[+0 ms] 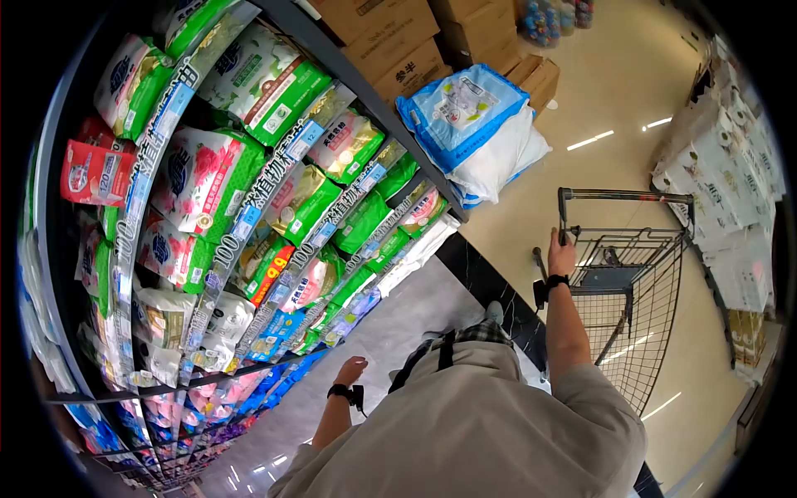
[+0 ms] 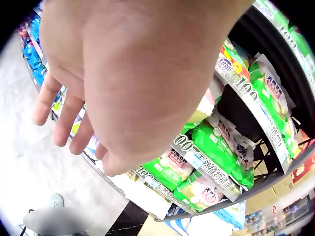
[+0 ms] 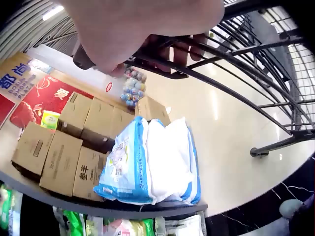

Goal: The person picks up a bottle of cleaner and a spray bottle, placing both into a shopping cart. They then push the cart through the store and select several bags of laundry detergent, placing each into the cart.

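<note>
My right hand (image 1: 562, 253) grips the black metal frame at the near corner of a shopping cart (image 1: 602, 279). In the right wrist view its fingers (image 3: 181, 55) curl round a black bar (image 3: 211, 49). The wire basket shows no goods in it. My left hand (image 1: 353, 369) hangs at my side with loosely bent fingers, holding nothing. Past those fingers (image 2: 64, 120), the left wrist view shows shelves of soap powder bags (image 2: 214, 147) in green and white. A large pink-and-green soap powder bag (image 1: 203, 178) stands on an upper shelf in the head view.
Blue-and-white sacks (image 1: 465, 108) lie at the shelf's end beside stacked cardboard boxes (image 1: 407, 70). White paper packs (image 1: 714, 158) are piled along the right, past the cart. Pale tiled floor (image 1: 598, 108) runs ahead between them.
</note>
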### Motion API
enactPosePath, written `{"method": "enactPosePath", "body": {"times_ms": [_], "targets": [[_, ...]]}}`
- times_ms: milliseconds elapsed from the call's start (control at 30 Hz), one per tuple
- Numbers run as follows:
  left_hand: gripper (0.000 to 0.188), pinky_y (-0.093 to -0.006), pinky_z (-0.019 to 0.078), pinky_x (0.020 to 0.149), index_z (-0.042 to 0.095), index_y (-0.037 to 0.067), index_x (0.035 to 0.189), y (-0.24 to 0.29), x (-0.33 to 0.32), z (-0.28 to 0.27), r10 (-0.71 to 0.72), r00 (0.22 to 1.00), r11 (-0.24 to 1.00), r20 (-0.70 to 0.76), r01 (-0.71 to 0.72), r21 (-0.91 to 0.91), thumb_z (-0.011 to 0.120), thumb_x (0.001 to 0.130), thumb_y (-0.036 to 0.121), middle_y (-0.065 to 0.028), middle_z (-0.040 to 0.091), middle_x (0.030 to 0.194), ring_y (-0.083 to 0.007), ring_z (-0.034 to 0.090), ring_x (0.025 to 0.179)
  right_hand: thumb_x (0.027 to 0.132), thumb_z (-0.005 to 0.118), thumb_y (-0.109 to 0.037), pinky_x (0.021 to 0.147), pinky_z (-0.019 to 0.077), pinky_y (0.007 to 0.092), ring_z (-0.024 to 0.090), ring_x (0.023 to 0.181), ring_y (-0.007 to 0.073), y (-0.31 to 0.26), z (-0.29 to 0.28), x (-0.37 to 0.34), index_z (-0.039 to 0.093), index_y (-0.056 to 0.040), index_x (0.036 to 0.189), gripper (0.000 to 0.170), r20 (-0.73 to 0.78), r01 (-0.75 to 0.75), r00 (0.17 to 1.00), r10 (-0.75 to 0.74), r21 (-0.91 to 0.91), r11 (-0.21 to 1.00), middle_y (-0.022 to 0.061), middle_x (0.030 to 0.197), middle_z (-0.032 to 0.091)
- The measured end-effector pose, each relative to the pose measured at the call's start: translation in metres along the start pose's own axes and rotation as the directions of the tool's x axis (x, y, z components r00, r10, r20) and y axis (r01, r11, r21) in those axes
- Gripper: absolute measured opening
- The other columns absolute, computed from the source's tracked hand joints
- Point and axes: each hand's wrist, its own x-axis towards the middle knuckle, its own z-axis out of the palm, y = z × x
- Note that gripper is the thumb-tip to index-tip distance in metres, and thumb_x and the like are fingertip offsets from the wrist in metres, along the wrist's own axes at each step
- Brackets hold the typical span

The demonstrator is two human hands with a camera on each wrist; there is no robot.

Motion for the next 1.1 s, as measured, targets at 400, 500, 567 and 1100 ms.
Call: {"method": "enactPosePath", "body": {"times_ms": [400,500,567,1100], "targets": [[0.041,-0.0325,0.0501,0.064,0.062,0.009,0.112,0.002,0.006,0.015,0.066,0.995,0.995,-0.073,-0.061,0.076,0.063,0.084,0.039,-0.0073,0.066,0.092,-0.0172,0.061,0.079,0.084,0.066,-0.042,0.09,0.0449,0.0374,0.058,0.108,0.0349,0.046,0.01,-0.055,0.054,0.0048,0.122,0.062,0.288,0.268,0.894,-0.343,0.27,0.925,0.0231,0.113,0.062],[0.043,-0.0389,0.0461,0.092,0.062,0.012,0.115,0.015,-0.006,0.005,-0.024,1.0,0.999,-0.013,0.024,0.043,0.059,0.084,0.041,-0.0139,0.064,0.114,-0.0315,0.059,0.107,0.085,0.062,-0.049,0.091,0.0439,0.038,0.058,0.108,0.0351,0.097,-0.007,-0.058,0.058,0.0048,0.118,0.062,0.405,0.235,0.844,-0.351,0.308,0.922,0.0221,0.113,0.063],[0.043,-0.0386,0.0462,0.092,0.062,0.012,0.115,0.01,-0.002,0.004,-0.015,1.0,0.999,-0.014,0.015,0.035,0.059,0.084,0.04,-0.014,0.064,0.113,-0.0314,0.059,0.106,0.085,0.05,-0.063,0.088,0.0443,0.0406,0.059,0.106,0.0346,0.109,-0.036,-0.072,0.06,0.0048,0.115,0.075,0.558,0.148,0.824,-0.095,-0.051,0.988,0.0223,0.112,0.063],[0.042,-0.0363,0.0469,0.089,0.062,0.009,0.114,-0.071,0.039,-0.014,0.229,0.973,0.973,-0.027,-0.23,-0.031,0.061,0.084,0.038,-0.0151,0.065,0.11,-0.0287,0.061,0.104,0.088,0.028,-0.071,0.094,0.0397,0.0479,0.055,0.111,0.0393,0.123,-0.025,-0.214,0.065,-0.0046,0.112,0.08,0.569,0.256,0.822,-0.017,-0.343,0.904,0.0244,0.109,0.063]]}}
